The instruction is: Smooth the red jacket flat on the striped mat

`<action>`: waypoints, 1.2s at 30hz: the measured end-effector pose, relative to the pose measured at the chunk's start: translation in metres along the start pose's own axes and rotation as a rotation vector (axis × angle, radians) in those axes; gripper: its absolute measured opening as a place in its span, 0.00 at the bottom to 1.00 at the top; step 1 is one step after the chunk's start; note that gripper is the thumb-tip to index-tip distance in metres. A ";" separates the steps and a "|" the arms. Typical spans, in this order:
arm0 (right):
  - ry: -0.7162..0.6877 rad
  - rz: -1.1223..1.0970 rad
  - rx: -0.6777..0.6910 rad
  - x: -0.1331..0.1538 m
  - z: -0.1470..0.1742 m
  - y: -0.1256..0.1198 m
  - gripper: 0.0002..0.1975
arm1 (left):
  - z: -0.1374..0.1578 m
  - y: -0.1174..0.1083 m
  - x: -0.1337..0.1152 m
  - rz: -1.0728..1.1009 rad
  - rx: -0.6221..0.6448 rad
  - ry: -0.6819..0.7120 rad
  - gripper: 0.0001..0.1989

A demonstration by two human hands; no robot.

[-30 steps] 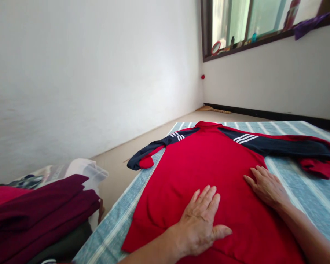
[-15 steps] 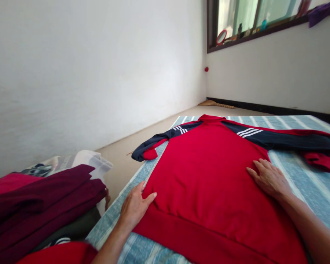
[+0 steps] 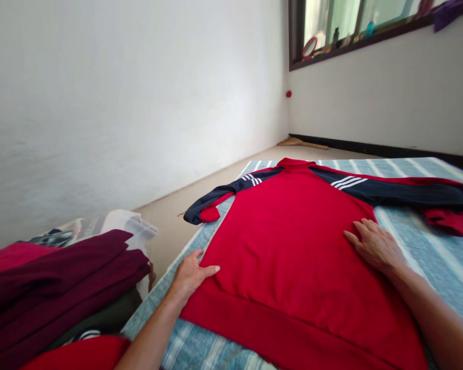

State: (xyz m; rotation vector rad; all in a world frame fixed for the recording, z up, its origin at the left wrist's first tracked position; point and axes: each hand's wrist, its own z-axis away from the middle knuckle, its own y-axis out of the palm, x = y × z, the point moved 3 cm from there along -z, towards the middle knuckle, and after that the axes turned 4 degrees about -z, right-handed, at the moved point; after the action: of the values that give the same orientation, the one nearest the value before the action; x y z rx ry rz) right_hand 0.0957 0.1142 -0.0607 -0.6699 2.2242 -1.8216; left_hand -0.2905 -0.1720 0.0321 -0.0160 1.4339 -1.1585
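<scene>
A red track jacket [image 3: 285, 246] lies spread on a blue striped sheet [image 3: 440, 267], its collar at the far end and its wide hem nearest me. Its navy sleeves carry white stripes; the left one hangs past the sheet's edge with its cuff doubled back, the right one stretches out to the right. My left hand [image 3: 189, 275] rests at the jacket's left side edge, thumb stretched out over the red cloth and apart from the forefinger. Flat on the jacket's right side lies my right hand [image 3: 376, 244], fingers extended. Some left fingertips are hidden.
Left of the sheet is a heap of clothes with a maroon garment [image 3: 61, 282] on top and a whitish plastic bag [image 3: 129, 223] behind. A broom [image 3: 303, 143] lies by the far wall corner. A round mirror [image 3: 309, 47] stands on the window sill.
My left hand has shifted slightly left and outward, and the near left corner of the hem has moved left with it. My right hand stays almost where it was on the cloth.
</scene>
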 end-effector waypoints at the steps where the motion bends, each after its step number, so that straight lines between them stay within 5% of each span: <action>1: -0.002 -0.001 0.000 0.000 0.000 0.000 0.27 | 0.001 0.002 -0.003 0.049 0.045 -0.014 0.32; 6: 0.005 0.001 0.003 0.002 0.001 -0.002 0.27 | 0.002 0.004 -0.008 0.136 0.146 -0.017 0.25; 18: 0.011 0.017 0.003 0.003 0.002 -0.005 0.27 | 0.010 0.001 -0.017 0.105 0.170 -0.004 0.28; 22: 0.003 0.009 -0.001 0.003 0.002 -0.004 0.26 | 0.014 0.000 -0.014 0.154 0.189 -0.041 0.37; 36: 0.004 -0.006 0.016 0.000 0.000 -0.003 0.26 | 0.015 -0.003 -0.017 0.001 0.109 0.049 0.34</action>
State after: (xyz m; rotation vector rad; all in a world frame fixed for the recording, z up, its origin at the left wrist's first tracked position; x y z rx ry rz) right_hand 0.0962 0.1137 -0.0583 -0.6713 2.2105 -1.8427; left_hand -0.2764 -0.1724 0.0499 0.0900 1.4110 -1.2420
